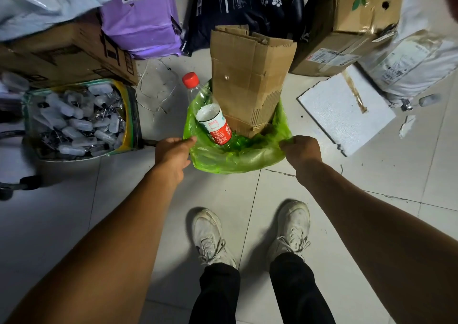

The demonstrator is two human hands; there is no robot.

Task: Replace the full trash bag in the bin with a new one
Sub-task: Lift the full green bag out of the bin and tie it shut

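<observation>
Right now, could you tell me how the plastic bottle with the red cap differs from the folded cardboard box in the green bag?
The plastic bottle is clear, with a red cap, and leans at the bag's left edge; the folded cardboard box is brown, opaque and stands near upright. The box is far bulkier and taller than the bottle. Both stick out above the green trash bag, whose rim both hands grip.

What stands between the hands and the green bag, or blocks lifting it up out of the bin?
Nothing visible. The left hand and the right hand already pinch the rim of the green bag on opposite sides. The cardboard box and the bottle stick out of the bag, with nothing above them.
</observation>
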